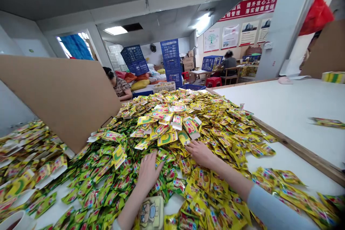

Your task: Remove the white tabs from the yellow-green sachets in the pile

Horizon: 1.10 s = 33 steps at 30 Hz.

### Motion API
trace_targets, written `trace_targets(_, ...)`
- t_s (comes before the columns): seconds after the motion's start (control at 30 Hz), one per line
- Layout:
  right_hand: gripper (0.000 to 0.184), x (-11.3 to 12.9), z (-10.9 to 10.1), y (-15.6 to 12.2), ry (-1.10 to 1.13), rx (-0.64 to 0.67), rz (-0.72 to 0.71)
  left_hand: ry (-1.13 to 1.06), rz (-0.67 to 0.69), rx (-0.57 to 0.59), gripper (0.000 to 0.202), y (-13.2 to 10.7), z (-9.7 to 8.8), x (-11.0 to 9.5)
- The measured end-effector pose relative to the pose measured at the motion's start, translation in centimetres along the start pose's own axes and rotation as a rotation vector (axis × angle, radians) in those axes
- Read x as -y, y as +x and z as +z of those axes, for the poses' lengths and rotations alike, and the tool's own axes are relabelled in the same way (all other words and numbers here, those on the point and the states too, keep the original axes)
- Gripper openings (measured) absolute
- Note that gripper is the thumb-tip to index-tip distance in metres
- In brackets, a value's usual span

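A big heap of small yellow and green sachets point(172, 129) covers the white table point(291, 107) in front of me. My left hand point(148, 170) lies flat on the sachets near the front of the heap, fingers stretched out. My right hand point(201, 152) rests on the pile a little further in, its fingers curled down into the sachets; I cannot make out whether it grips any. A yellow cartoon-printed pad point(149, 212) sits by my left forearm.
A tilted brown cardboard sheet point(59, 97) stands at the left. A wooden strip point(291, 143) divides the table on the right. Blue crates point(171, 59) are stacked at the back. Two people sit at work further off. A white cup point(13, 221) is at the bottom left.
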State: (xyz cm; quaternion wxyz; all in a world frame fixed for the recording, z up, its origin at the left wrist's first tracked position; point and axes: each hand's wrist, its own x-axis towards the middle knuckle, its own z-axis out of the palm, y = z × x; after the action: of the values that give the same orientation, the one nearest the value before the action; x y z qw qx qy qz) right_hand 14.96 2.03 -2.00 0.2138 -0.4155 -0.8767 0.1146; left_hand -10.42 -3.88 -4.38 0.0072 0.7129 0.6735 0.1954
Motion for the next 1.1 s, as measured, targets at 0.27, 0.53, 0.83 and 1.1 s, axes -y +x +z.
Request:
trace_targets(0.27, 0.029, 1.6, -0.8, -3.2, 0.674, -0.267, 0.292, -0.228, 0.012, -0.061, 0.017, 2.4, -1.2, -1.5)
trace_targets(0.53, 0.046, 8.8, 3.9, -4.4, 1.37, -0.361, 0.405, -0.714, -0.018, -0.044, 0.031, -1.5, -1.6, -5.1)
trace_targets(0.83, 0.032, 8.1, 4.3, -5.4, 1.438, -0.466, 0.481, -1.182, -0.067, 0.14, 0.038, -2.8, -0.5, -8.2)
trace_targets(1.1, 0.042, 6.1, 2.0, -7.0, 1.382, -0.149, 0.272, -0.973, 0.0, 0.103, 0.034, -2.4, 0.6, -9.8)
